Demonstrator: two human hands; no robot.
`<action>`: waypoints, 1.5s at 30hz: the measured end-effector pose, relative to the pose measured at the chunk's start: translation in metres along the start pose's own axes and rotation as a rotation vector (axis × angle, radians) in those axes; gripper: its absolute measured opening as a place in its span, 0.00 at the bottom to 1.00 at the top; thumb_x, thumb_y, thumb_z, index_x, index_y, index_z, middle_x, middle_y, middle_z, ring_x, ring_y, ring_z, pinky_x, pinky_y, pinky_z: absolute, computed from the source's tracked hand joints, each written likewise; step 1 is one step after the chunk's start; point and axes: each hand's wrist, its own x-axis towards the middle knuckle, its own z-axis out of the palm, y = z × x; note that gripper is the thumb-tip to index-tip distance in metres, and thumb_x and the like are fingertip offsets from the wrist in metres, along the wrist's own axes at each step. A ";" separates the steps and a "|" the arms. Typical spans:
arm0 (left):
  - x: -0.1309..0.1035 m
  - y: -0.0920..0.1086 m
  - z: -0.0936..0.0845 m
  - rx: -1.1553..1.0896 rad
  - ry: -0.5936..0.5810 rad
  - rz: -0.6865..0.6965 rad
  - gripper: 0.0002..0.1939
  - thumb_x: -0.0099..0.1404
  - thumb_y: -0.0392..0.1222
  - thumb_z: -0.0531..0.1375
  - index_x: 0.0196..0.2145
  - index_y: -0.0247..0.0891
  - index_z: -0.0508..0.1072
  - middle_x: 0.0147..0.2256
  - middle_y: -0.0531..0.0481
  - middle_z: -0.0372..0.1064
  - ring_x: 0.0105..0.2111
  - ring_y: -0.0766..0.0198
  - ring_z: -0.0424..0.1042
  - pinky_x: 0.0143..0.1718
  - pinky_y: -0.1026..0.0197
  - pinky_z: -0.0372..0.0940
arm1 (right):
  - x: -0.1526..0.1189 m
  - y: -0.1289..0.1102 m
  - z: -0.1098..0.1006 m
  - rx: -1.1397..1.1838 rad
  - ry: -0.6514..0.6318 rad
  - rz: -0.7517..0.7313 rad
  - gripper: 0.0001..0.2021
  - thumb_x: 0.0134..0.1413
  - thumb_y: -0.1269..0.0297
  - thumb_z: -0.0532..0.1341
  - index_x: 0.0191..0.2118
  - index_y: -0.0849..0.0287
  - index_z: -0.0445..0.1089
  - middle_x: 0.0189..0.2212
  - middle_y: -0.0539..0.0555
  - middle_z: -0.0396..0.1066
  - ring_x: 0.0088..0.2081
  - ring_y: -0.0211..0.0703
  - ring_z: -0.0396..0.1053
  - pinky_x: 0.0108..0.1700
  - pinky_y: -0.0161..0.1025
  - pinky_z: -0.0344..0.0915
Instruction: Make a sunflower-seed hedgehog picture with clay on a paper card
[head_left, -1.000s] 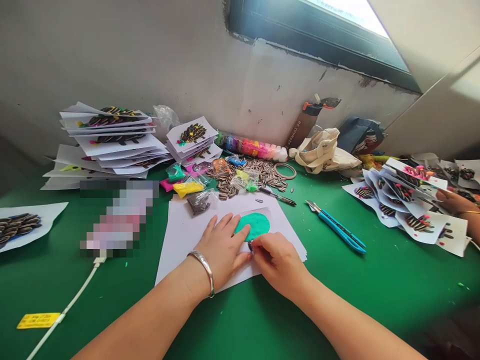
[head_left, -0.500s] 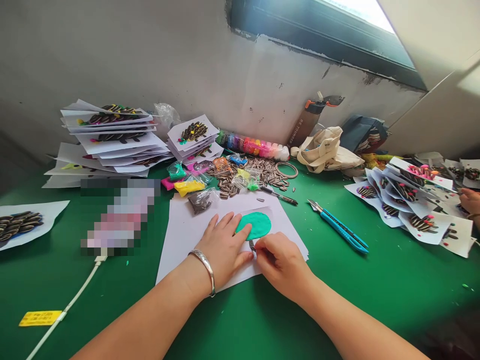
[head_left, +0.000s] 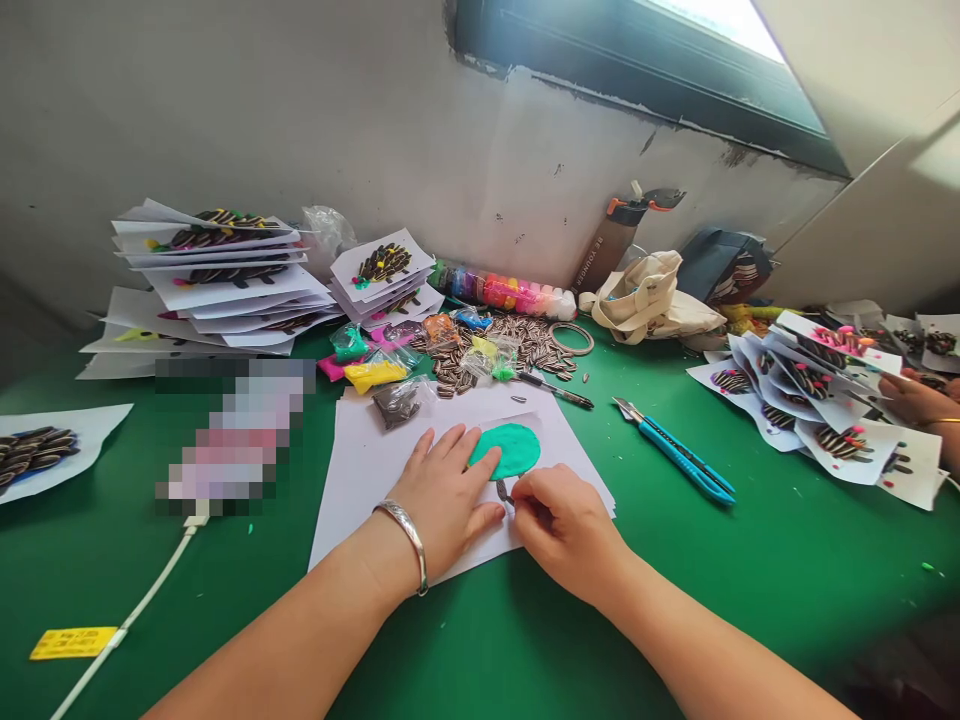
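Observation:
A flat teal clay disc point(head_left: 510, 448) lies on a stack of white paper point(head_left: 360, 470) on the green table. My left hand point(head_left: 442, 495), with a silver bangle on its wrist, rests flat on the paper, its fingertips touching the disc's left edge. My right hand point(head_left: 559, 525) pinches a striped sunflower seed point(head_left: 502, 492) at the disc's lower edge. A pile of sunflower seeds point(head_left: 529, 345) sits behind the paper.
Small bags of coloured clay point(head_left: 375, 372) and a clay strip point(head_left: 510, 293) lie at the back. A pen point(head_left: 559, 391) and blue utility knife point(head_left: 675, 455) lie right of the paper. Stacks of finished seed cards point(head_left: 217, 280) stand left. Another person's hand point(head_left: 915, 400) works on cards at right.
My right hand has shifted slightly at the disc's lower edge with the seed. The other person's hand at right has moved over their cards.

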 end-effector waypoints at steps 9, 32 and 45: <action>0.000 0.000 0.001 -0.005 0.008 -0.002 0.25 0.64 0.51 0.55 0.57 0.42 0.62 0.60 0.40 0.55 0.61 0.45 0.50 0.59 0.38 0.45 | 0.001 0.004 0.002 0.033 0.006 0.032 0.06 0.50 0.75 0.55 0.31 0.56 0.66 0.23 0.48 0.69 0.27 0.38 0.64 0.32 0.35 0.58; -0.001 -0.001 0.003 -0.013 0.032 0.000 0.24 0.64 0.50 0.55 0.57 0.43 0.62 0.60 0.41 0.55 0.61 0.46 0.50 0.59 0.39 0.45 | 0.003 0.005 0.002 0.059 -0.009 0.074 0.06 0.51 0.75 0.55 0.31 0.56 0.66 0.25 0.48 0.70 0.28 0.39 0.65 0.33 0.35 0.60; 0.000 0.000 0.001 0.000 -0.001 0.006 0.25 0.65 0.51 0.54 0.57 0.41 0.62 0.60 0.39 0.55 0.61 0.44 0.50 0.59 0.38 0.45 | 0.003 0.007 0.003 0.075 -0.030 0.047 0.06 0.53 0.75 0.54 0.33 0.57 0.65 0.27 0.49 0.69 0.29 0.38 0.64 0.33 0.36 0.60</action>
